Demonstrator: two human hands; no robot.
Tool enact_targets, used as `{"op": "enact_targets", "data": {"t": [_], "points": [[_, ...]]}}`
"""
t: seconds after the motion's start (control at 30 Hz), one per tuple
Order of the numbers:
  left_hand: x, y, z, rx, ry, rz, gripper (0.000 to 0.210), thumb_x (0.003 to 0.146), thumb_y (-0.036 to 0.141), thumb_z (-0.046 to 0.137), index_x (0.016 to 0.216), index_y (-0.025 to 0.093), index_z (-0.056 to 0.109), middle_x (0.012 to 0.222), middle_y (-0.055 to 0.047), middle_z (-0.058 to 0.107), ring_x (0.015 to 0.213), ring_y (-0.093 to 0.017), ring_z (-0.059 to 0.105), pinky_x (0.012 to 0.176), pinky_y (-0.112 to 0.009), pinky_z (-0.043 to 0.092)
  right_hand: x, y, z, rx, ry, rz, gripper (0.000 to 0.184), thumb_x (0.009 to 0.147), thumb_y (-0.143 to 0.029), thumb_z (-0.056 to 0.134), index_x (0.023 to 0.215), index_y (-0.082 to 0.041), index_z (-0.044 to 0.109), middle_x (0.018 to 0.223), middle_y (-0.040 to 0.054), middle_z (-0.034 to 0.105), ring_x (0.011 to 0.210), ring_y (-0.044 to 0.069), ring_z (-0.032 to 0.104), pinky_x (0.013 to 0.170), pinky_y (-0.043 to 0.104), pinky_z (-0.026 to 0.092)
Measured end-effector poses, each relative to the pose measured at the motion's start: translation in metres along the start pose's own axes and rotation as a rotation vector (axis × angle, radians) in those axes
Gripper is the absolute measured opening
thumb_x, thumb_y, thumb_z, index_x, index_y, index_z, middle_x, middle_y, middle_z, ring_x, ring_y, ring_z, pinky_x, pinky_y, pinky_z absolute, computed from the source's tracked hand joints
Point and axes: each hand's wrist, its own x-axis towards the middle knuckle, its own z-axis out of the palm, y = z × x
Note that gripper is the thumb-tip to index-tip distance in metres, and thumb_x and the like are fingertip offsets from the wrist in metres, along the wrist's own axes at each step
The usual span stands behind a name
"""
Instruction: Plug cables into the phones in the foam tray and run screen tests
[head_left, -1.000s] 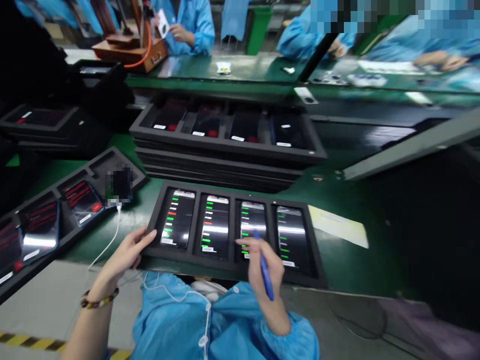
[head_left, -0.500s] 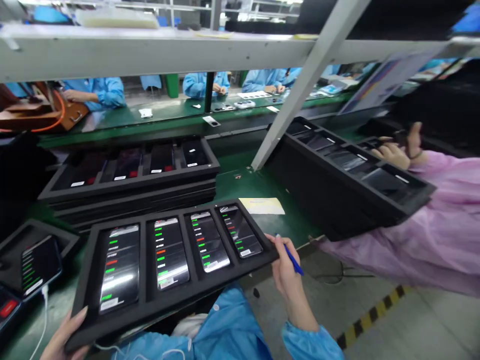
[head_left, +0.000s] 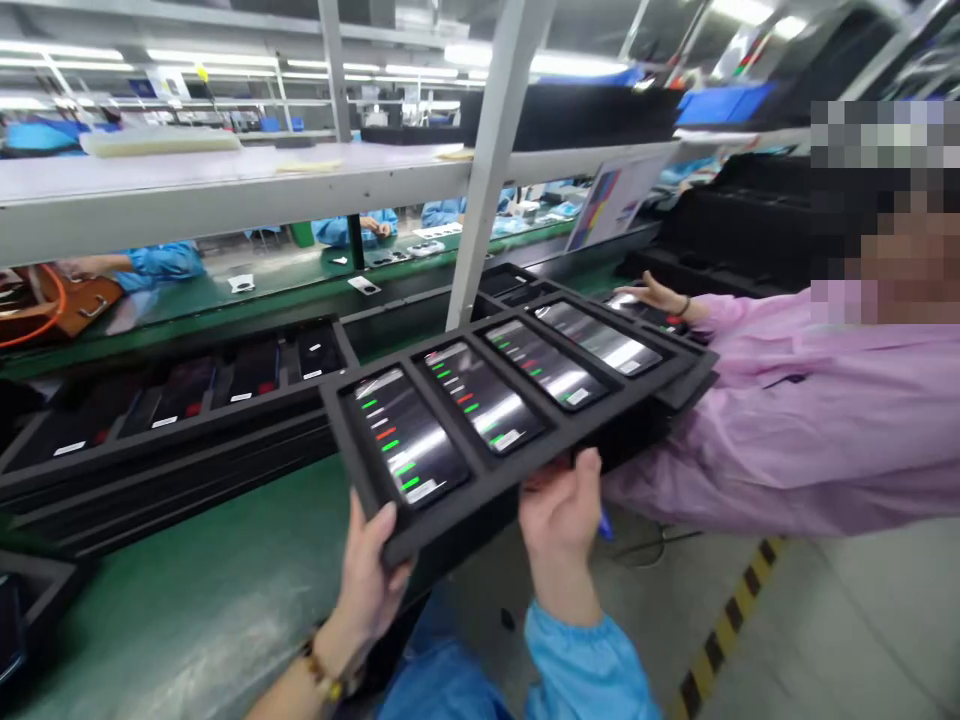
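Note:
A black tray [head_left: 480, 505] with several phones in its slots is held up in front of me, tilted, its right end over another tray stack. Coloured green, red and white text lines glow on the phone screens, one being the leftmost phone [head_left: 409, 435]. My left hand [head_left: 367, 570] is closed around the tray's near left corner, thumb on top. Under the near long side, my right hand [head_left: 562, 510] grips the tray with its fingers hidden below. A blue pen [head_left: 606, 524] sticks out behind my right hand; how it is held is hidden.
To the left, stacked black trays [head_left: 247, 425] hold more phones on the green bench [head_left: 225, 560]. A white post [head_left: 491, 160] rises behind my tray. At right, a co-worker in a pink sleeve [head_left: 787, 420] reaches a hand [head_left: 664, 297] over a tray.
Both hands have carried the tray of phones up and to the right, from beside the left stack to above the right one. My view has swung right, and the co-worker shows more.

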Motion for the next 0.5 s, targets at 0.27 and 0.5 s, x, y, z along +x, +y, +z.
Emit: {"op": "enact_targets", "data": {"t": [0.27, 0.5], "points": [[0.006, -0.113, 0.103, 0.019, -0.493, 0.122, 0.106, 0.072, 0.072, 0.095, 0.157, 0.035, 0.042, 0.124, -0.014, 0.069, 0.071, -0.017, 0.062, 0.054, -0.029, 0.049, -0.004, -0.043, -0.043, -0.210, 0.134, 0.066, 0.053, 0.070, -0.053, 0.093, 0.092, -0.027, 0.052, 0.078, -0.0065, 0.068, 0.064, 0.017, 0.067, 0.058, 0.030, 0.057], [0.026, -0.121, 0.056, 0.230, -0.661, 0.197, 0.073, 0.090, 0.082, 0.073, 0.129, 0.023, 0.057, 0.106, -0.012, 0.071, 0.094, -0.022, 0.066, 0.074, -0.030, 0.047, 0.057, -0.141, -0.093, -0.396, -0.017, 0.155, 0.045, 0.067, -0.050, 0.095, 0.089, -0.029, 0.063, 0.077, -0.0018, 0.071, 0.061, 0.022, 0.070, 0.065, 0.039, 0.062]]}}
